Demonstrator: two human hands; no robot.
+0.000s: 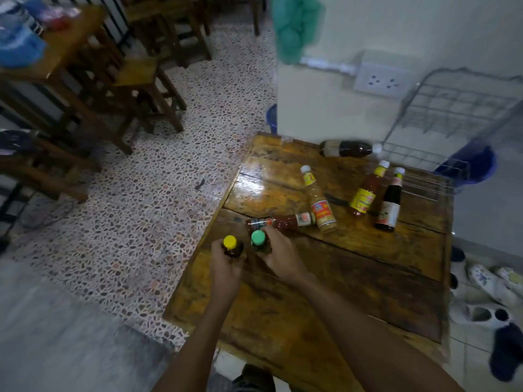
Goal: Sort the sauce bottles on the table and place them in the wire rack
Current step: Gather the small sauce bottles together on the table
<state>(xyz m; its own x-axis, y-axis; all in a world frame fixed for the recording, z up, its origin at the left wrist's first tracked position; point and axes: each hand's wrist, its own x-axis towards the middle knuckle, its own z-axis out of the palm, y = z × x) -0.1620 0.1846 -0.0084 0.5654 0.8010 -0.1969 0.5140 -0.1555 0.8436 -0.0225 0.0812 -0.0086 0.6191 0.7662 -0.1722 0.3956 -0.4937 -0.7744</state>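
My left hand (226, 267) grips a dark bottle with a yellow cap (230, 244), held upright near the table's left edge. Beside it, my right hand (278, 254) holds a dark bottle with a green cap (258, 240). Several sauce bottles lie flat on the wooden table (353, 278): a red chilli sauce bottle (283, 221), a pale yellow sauce bottle (318, 200), a red bottle with a yellow label (366, 190), a dark soy bottle (390, 200) and a large brown bottle (349, 148). The wire rack (452, 114) stands at the table's far right corner.
A wall socket (380, 80) sits on the white wall behind the rack. A blue bucket (478, 162) is behind the rack's base. Slippers (489, 281) lie on the floor right of the table. Wooden chairs (135, 89) stand on the terrazzo floor to the left.
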